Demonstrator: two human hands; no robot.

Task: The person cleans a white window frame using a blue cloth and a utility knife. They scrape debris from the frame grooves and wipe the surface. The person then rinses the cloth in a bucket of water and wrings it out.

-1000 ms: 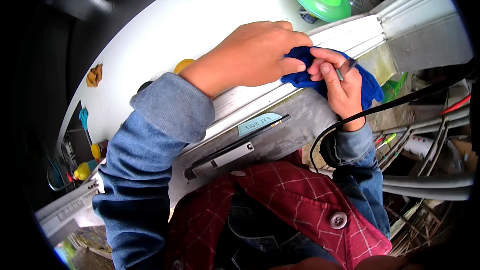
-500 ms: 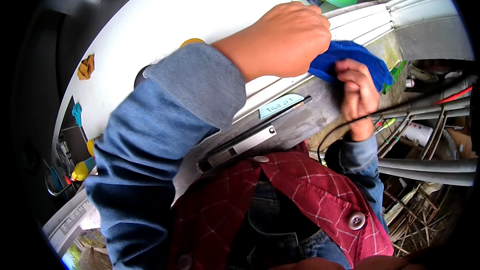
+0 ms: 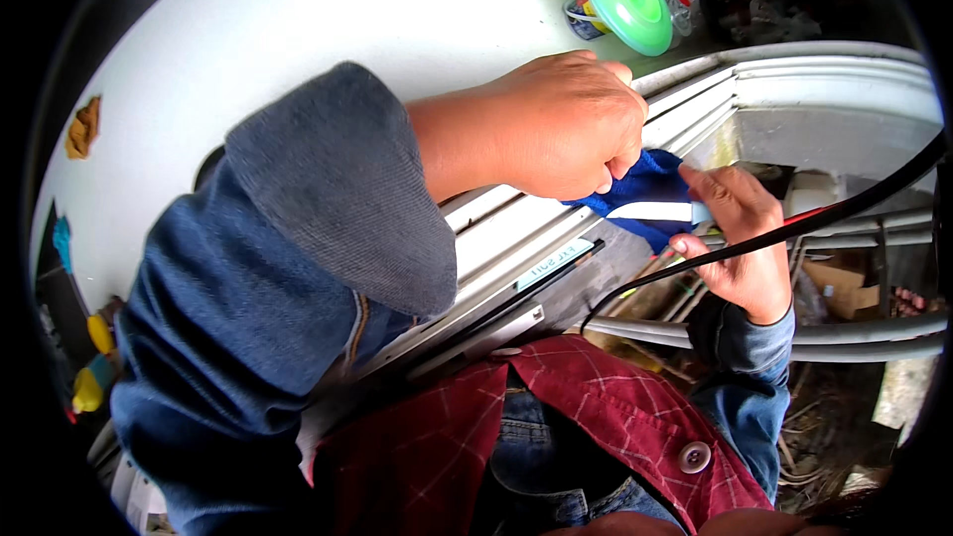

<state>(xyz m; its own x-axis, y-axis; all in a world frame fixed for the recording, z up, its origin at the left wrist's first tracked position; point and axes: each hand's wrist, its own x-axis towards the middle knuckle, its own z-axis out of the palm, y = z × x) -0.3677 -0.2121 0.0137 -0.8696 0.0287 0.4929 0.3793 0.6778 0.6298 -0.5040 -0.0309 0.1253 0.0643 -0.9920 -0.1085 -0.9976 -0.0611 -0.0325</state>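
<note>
Since a moment ago the left hand [image 3: 566, 129] has slid lower along the white frame [image 3: 695, 99], fist clenched on the blue cloth [image 3: 645, 194]. The cloth sits bunched between both hands; the right hand [image 3: 740, 238] pinches its lower edge, beside a black cable [image 3: 794, 228].

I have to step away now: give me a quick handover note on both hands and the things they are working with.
Left hand: closed in a fist on the blue cloth, pressing it against the white frame rails.
Right hand: holds a white strip that lies across the cloth; its fingers are curled around it. A black cable crosses in front of this hand.
Nearby: a green round lid sits on the white surface above the rails.
Done: cloth and strip are gripped at the frame.
Left: how much of the rails has been wiped cannot be told from this view.
</note>
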